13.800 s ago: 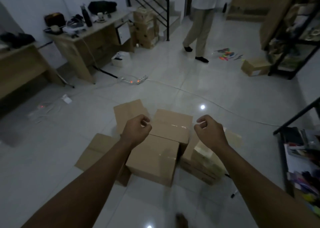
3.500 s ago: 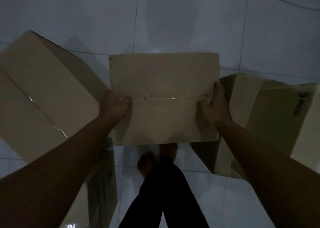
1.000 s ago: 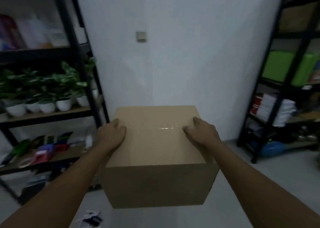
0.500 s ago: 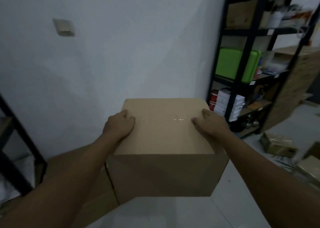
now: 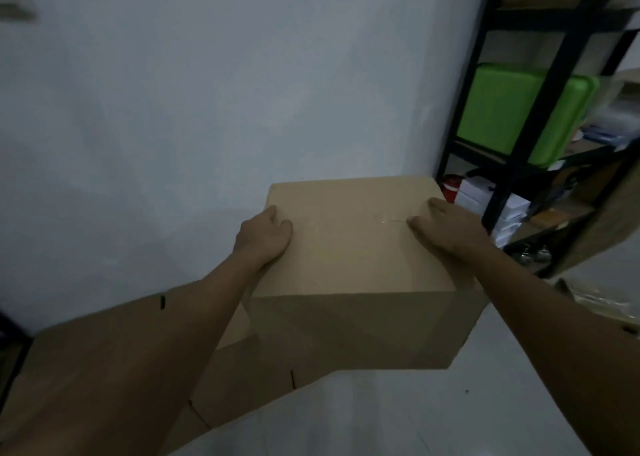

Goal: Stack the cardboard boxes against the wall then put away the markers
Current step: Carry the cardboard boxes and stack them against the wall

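The left hand [image 5: 265,236] and right hand [image 5: 446,230] hold a sealed cardboard box [image 5: 356,268] in the air before the white wall [image 5: 225,92], one on each upper side edge, fingers curled over onto the taped top. No print or label is readable on it. A larger cardboard box [image 5: 239,379] lies below-left against the wall. A black shelf rack [image 5: 540,92] at right carries a green case [image 5: 502,109].

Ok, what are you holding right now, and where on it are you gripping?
A closed cardboard box, carried off the floor. The left hand and right hand grip its opposite upper side edges, fingers curled over onto the top.
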